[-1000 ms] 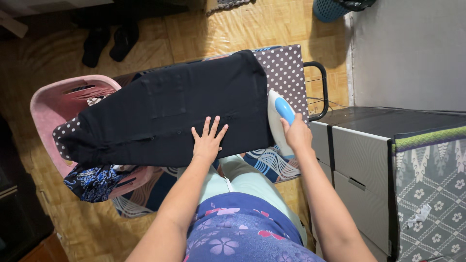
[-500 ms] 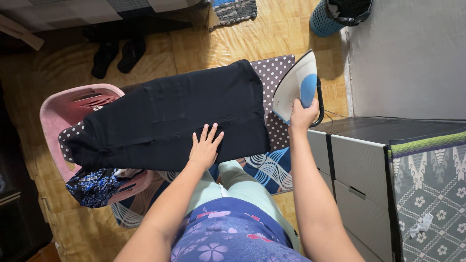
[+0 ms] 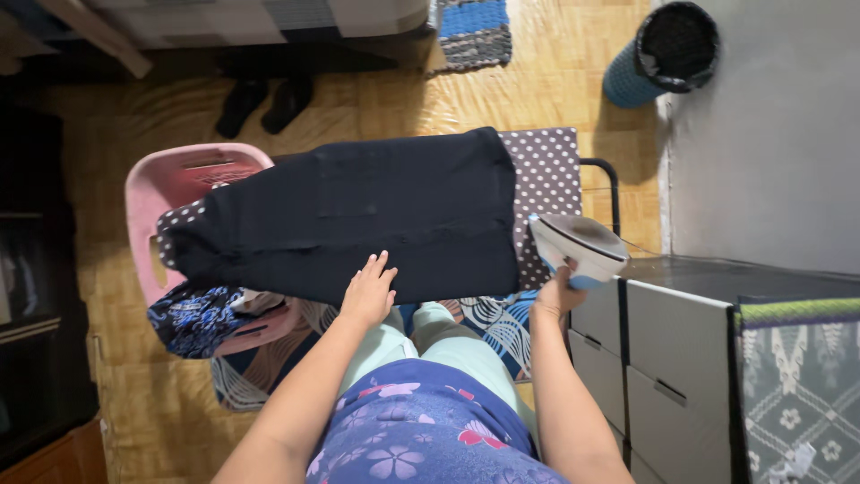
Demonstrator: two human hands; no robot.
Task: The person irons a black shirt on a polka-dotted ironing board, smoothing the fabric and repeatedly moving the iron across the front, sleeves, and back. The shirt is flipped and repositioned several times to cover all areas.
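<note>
The right hand (image 3: 557,291) was closed around the handle of a white and blue iron (image 3: 579,246), held up off the dotted board (image 3: 548,175), its flat bottom showing. The left hand (image 3: 367,293) lay open and flat on the near edge of the smooth black cloth (image 3: 358,211) spread over the board. A pink plastic basket (image 3: 170,184) stood at the board's far left end.

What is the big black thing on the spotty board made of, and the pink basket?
The black garment looks like soft matte woven cloth: it drapes flat with seams. The pink laundry basket seems moulded plastic, smooth with slotted walls. The white iron in the right hand shows a dull metal-looking soleplate.
</note>
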